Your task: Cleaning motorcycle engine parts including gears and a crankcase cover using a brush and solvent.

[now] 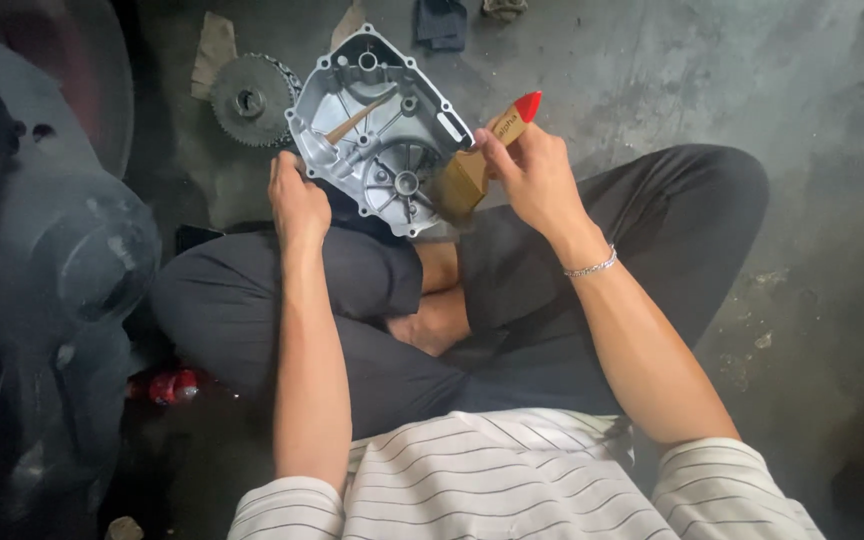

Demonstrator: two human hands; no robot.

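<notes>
I sit cross-legged on the grey concrete floor [672, 70] with a silver engine cover [377, 125] propped over my left knee, its ribbed inner side turned up toward me. My left hand [297, 200] is closed around the cover's lower left edge, fingers curled under it and thumb on top. My right hand [532, 175] is wrapped around the wooden handle of a paintbrush [487, 150] with a red tip on its end; the bristles press against the cover's lower right edge. A thin wooden stick [360, 117] lies slanted inside the cover. Just beyond the cover's left edge a toothed sprocket [250, 100] lies flat on the floor. A red can [167, 385] lies by my left thigh.
</notes>
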